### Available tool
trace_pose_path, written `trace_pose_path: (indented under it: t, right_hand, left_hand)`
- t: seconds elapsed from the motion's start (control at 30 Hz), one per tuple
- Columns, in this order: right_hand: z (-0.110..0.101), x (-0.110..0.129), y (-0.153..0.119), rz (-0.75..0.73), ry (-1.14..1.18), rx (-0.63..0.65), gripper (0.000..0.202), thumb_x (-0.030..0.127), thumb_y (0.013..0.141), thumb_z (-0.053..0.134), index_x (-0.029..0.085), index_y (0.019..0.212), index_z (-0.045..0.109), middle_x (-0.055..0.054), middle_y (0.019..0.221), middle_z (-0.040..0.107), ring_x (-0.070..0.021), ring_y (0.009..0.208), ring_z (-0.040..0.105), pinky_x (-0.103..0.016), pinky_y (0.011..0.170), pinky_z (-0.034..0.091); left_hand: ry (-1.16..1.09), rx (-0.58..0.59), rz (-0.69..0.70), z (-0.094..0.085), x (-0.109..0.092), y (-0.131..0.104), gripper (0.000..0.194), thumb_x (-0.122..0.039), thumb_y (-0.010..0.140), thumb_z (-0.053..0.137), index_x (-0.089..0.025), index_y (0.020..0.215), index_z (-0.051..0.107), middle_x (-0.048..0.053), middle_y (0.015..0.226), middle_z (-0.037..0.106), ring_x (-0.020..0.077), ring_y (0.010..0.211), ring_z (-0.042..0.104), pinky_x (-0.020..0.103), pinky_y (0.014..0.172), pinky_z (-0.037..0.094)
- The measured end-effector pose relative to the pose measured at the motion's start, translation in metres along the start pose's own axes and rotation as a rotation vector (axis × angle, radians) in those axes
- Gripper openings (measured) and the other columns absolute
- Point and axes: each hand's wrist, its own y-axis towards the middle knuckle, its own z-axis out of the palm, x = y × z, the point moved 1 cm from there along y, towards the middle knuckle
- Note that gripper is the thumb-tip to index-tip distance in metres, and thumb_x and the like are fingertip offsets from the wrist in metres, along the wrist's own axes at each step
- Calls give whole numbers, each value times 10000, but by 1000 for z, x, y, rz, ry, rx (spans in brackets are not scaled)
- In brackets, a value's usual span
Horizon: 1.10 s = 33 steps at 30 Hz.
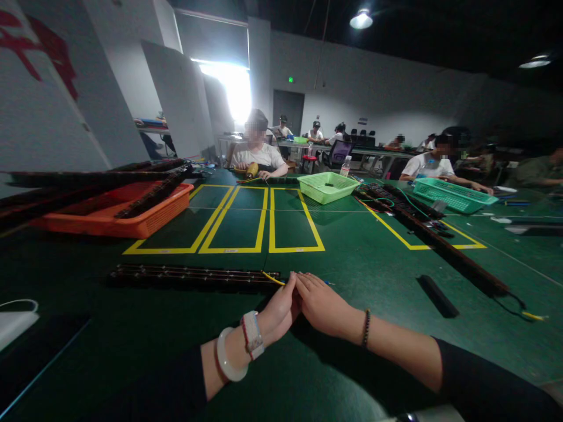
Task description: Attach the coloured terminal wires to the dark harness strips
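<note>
My left hand (281, 310), with a watch and a white bangle at the wrist, meets my right hand (319, 302) at the near middle of the green table (365, 375). The fingers of both hands come together at the right end of a long dark strip assembly (193, 275). A yellow wire (273, 278) runs from that end toward my fingertips, and a blue wire tip (329, 283) shows just beyond my right hand. Whatever lies between my fingers is hidden. My right hand is palm down, its fingers pressed together.
An orange basket (162, 214) with dark strips stands at the left. Beyond the yellow-taped frames are a light green basket (328, 187) and a working person. Another long strip (461, 258), a short black piece (437, 296) and a teal basket (455, 196) lie to the right.
</note>
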Motion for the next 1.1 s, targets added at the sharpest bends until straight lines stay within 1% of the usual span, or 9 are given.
trace_pose_path:
  t: [0.1, 0.2, 0.3, 0.4, 0.5, 0.6, 0.87, 0.97, 1.1]
  right_hand:
    - [-20, -14, 4, 52, 193, -2, 346, 212, 888, 467, 125, 1208, 566, -133, 1208, 588, -224, 1129, 526, -395, 1007, 379]
    - [-35, -42, 12, 238, 313, 1, 242, 292, 892, 498, 144, 1011, 648, -97, 994, 659, -190, 917, 597, -317, 825, 462]
    - [-31, -70, 17, 389, 409, 209, 321, 432, 859, 542, 134, 820, 655, -58, 776, 657, -141, 667, 567, -246, 610, 431]
    - [-17, -83, 17, 410, 694, 507, 508, 592, 831, 510, 112, 718, 630, -28, 627, 605, -110, 556, 523, -223, 534, 415]
    - [-7, -81, 15, 438, 1140, 687, 541, 628, 815, 511, 99, 797, 627, -28, 645, 617, -111, 570, 573, -226, 555, 478]
    - [-3, -74, 13, 460, 1441, 809, 485, 572, 787, 597, 93, 860, 625, -46, 691, 643, -119, 578, 612, -246, 570, 526]
    - [-8, -64, 7, 510, 1720, 740, 331, 430, 798, 657, 110, 857, 602, 74, 536, 446, -38, 418, 434, -194, 468, 521]
    - [-13, -58, 4, 561, 1719, 677, 357, 459, 806, 643, 106, 844, 597, 78, 552, 406, -24, 401, 362, -147, 383, 444]
    - [-15, -57, 4, 595, 1670, 653, 429, 525, 805, 613, 101, 869, 619, 49, 635, 460, -12, 415, 359, -118, 329, 327]
  left_hand:
    - [17, -3, -4, -1, 0, 0, 213, -298, 907, 476, -122, 875, 592, 82, 896, 658, 162, 922, 612, 312, 918, 454]
    - [42, 8, -45, 0, -2, -2, 273, -318, 924, 429, -108, 890, 601, 105, 908, 661, 171, 913, 616, 331, 951, 437]
    - [53, 32, -54, 2, -4, -3, 309, -313, 939, 384, -93, 978, 597, 132, 1008, 650, 179, 992, 599, 333, 996, 404]
    - [60, 79, -50, 3, -5, -4, 345, -307, 943, 361, -69, 1075, 573, 150, 1086, 627, 183, 1055, 572, 325, 1020, 377]
    - [72, 108, -53, 5, -6, -6, 396, -318, 946, 342, -53, 1164, 540, 156, 1106, 615, 182, 1041, 566, 315, 1005, 376]
    - [83, 95, -74, 4, -7, -6, 418, -338, 941, 351, -76, 1215, 527, 138, 1085, 617, 169, 951, 572, 302, 952, 394]
    - [68, 91, -59, 3, -6, -4, 413, -354, 936, 364, -96, 1174, 581, 100, 970, 628, 131, 758, 529, 277, 879, 402]
    - [59, 88, -61, 4, -7, -6, 407, -348, 938, 361, -92, 1151, 596, 101, 969, 629, 129, 762, 530, 270, 861, 404]
    - [67, 104, -56, 5, -7, -7, 407, -346, 942, 355, -83, 1131, 601, 88, 881, 634, 125, 730, 533, 267, 834, 416]
